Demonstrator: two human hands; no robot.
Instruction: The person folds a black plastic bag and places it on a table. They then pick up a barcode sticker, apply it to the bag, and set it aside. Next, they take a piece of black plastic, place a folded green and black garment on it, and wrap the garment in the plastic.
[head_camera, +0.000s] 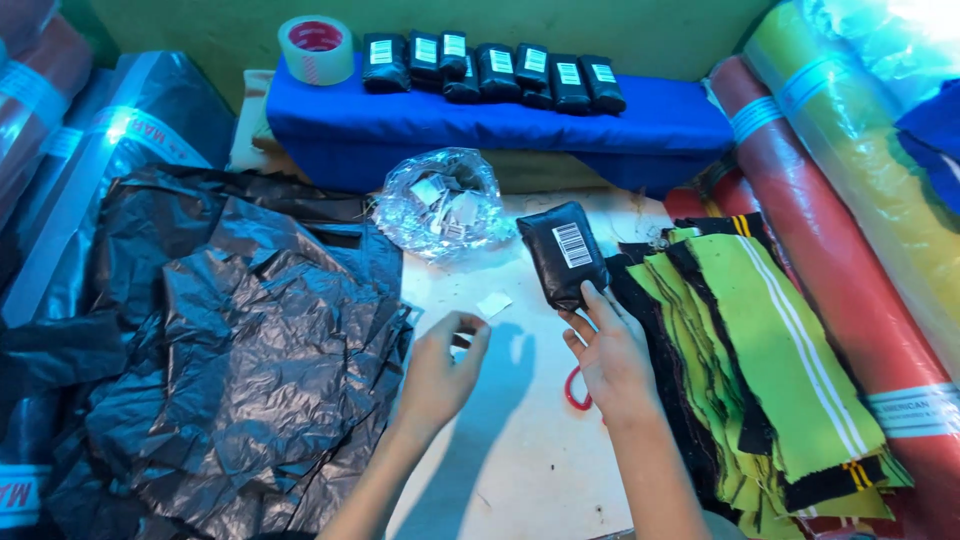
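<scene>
Head view: the right hand (612, 355) grips a black labelled packet (563, 255). The left hand (440, 375) pinches something small, unclear what. Judged step: labelling; next needs careful alignment.

The red-handled scissors (575, 390) at lower centre lie mostly hidden under the right hand (612, 352); only a loop of handle shows. What the left hand (445, 365) pinches between its fingertips is too small to tell, perhaps a small label. The contents of the clear bag (440, 203) at upper centre are blurred by its crinkled plastic. The fabric rolls (860, 230) on the right and the black plastic sheets (220, 340) on the left are cut off by the frame's edges.
</scene>
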